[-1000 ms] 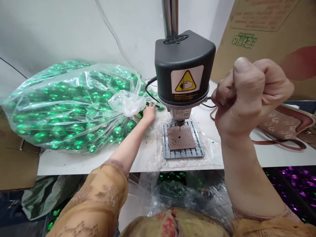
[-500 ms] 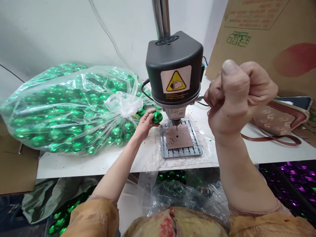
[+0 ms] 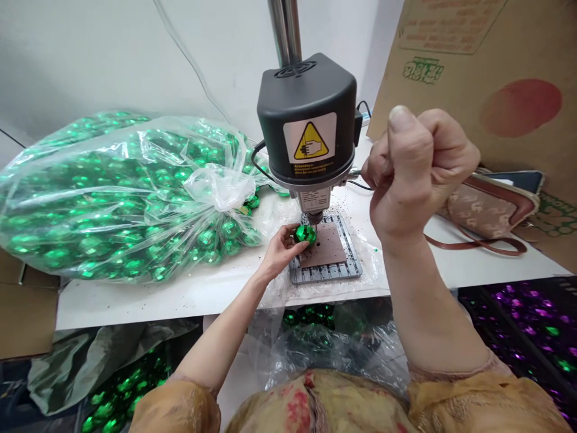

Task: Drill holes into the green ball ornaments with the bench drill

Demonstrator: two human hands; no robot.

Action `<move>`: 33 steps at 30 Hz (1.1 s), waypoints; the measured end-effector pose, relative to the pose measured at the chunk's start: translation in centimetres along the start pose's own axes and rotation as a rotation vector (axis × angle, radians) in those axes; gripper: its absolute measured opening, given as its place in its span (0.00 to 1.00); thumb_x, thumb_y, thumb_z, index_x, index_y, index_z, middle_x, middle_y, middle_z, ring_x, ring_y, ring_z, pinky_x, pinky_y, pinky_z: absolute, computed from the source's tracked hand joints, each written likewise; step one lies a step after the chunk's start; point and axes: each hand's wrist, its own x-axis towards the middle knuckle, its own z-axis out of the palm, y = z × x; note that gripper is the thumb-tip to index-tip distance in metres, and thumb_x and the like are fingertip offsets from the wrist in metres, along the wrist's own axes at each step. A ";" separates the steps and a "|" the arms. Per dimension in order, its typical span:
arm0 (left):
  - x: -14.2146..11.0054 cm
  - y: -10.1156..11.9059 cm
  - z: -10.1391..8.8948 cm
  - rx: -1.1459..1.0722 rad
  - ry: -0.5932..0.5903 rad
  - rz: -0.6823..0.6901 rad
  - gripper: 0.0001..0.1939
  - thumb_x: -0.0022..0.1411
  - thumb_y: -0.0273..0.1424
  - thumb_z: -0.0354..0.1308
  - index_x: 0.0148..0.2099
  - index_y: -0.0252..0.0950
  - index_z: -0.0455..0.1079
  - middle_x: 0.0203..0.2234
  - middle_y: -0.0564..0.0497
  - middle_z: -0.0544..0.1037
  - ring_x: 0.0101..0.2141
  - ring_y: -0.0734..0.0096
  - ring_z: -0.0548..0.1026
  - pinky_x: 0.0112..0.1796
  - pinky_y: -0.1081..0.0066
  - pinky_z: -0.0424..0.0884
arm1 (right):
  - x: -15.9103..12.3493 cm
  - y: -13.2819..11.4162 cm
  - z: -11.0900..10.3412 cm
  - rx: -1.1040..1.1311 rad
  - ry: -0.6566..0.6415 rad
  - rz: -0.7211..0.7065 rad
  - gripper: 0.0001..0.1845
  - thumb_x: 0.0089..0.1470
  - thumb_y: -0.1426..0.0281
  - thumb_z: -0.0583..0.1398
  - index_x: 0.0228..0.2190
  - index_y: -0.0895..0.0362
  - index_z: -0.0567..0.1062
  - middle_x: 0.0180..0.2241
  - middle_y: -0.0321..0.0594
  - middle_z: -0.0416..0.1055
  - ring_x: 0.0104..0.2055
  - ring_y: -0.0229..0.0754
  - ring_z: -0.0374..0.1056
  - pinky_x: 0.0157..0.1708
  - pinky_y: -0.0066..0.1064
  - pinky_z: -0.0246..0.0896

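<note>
Over white tabletop (image 3: 148, 300), left hand (image 3: 280, 249) pinches green ball (image 3: 305, 235), right hand (image 3: 412, 171) grips drill lever (image 3: 354, 173).

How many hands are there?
2: the left hand holds a green ball near the black drill; the right hand is closed at the drill's lever. No others show.

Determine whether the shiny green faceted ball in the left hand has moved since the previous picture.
Yes, rightward: the ball has gone from beside the far left corner of the grey rectangular slotted plate to overlapping it in view.
</note>
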 end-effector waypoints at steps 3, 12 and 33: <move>0.1 0.1 0.4 0.060 -0.024 0.022 0.32 0.50 0.41 0.74 0.54 0.35 0.70 0.41 0.48 0.78 0.34 0.72 0.75 0.35 0.72 0.71 | 0.0 0.0 0.0 0.057 0.010 0.004 0.24 0.57 0.65 0.62 0.18 0.52 0.53 0.13 0.25 0.50 0.15 0.29 0.46 0.18 0.33 0.42; -0.4 0.6 2.2 0.421 0.039 0.126 0.28 0.51 0.37 0.73 0.54 0.38 0.74 0.37 0.50 0.78 0.34 0.69 0.73 0.35 0.71 0.70 | -0.1 -0.1 0.0 0.016 -0.007 0.004 0.24 0.59 0.65 0.59 0.19 0.53 0.52 0.15 0.26 0.49 0.16 0.27 0.46 0.20 0.29 0.44; -0.9 0.1 2.9 0.503 0.070 0.165 0.29 0.52 0.37 0.74 0.55 0.41 0.73 0.47 0.46 0.74 0.48 0.56 0.74 0.51 0.59 0.71 | -2.5 0.8 -1.6 0.073 -0.012 -0.145 0.29 0.57 0.67 0.60 0.17 0.57 0.45 0.13 0.29 0.44 0.15 0.27 0.41 0.16 0.28 0.39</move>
